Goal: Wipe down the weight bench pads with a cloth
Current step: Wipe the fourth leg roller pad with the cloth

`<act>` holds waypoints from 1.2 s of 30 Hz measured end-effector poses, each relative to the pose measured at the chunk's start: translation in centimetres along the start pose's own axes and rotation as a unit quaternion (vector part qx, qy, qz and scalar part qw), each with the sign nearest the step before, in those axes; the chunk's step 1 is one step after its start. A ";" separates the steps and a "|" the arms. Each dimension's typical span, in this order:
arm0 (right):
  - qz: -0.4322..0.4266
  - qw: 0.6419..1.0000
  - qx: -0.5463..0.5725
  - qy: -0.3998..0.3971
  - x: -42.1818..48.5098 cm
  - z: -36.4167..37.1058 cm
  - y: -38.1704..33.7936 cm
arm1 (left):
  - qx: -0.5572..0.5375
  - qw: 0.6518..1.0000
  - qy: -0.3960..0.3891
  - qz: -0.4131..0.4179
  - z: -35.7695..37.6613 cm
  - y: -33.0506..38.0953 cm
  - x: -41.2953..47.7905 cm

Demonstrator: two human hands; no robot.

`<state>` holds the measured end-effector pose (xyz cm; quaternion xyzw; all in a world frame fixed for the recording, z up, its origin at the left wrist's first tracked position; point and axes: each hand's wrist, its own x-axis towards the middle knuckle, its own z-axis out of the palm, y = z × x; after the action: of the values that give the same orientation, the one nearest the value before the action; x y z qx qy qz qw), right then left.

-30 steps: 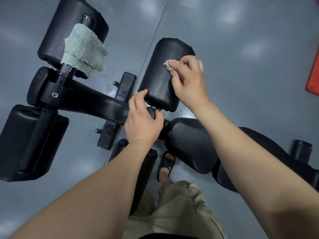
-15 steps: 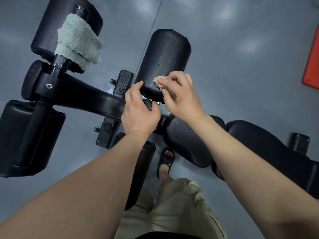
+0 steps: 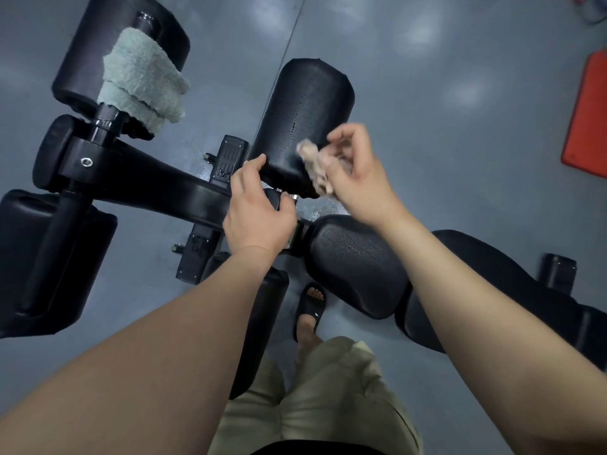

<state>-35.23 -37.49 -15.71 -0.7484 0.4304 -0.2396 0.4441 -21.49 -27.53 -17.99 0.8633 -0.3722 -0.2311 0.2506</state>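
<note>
Pinching the limp, light cloth (image 3: 313, 165) in my right hand (image 3: 358, 178) against the roller pad (image 3: 305, 116) at frame centre (best held bunched), I have my left hand (image 3: 259, 211) seemingly clasping the bench frame (image 3: 184, 188).

right hand (image 3: 358, 178) slid down the roller pad (image 3: 305, 106) from far end to near end | cloth (image 3: 313, 169) now bunched at the pad's lower edge, more showing | fingers loosened, lifting off
</note>
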 end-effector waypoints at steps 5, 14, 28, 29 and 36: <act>0.106 0.978 -0.143 0.105 3.7 1.2 1.0 | 0.001 1.000 0.005 -0.004 0.1 0.0 0.0; -0.092 0.978 -0.183 0.046 2.1 3.1 3.3 | 0.015 0.999 0.006 -0.037 0.3 -0.1 0.4; 0.006 0.973 -0.166 0.163 11.9 0.4 3.8 | 0.054 0.998 -0.013 -0.019 0.2 0.1 0.8; 0.011 0.972 -0.168 0.165 12.2 0.3 3.7 | 0.052 0.998 -0.019 -0.018 0.1 0.1 0.7; 0.009 0.965 -0.205 0.163 12.7 -0.2 4.0 | 0.080 0.995 -0.051 0.043 -1.4 -0.4 1.7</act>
<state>-30.57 -49.42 -19.34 -0.7704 0.5434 -0.2611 0.2076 -19.47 -28.20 -17.55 0.8509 -0.4386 -0.2330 0.1712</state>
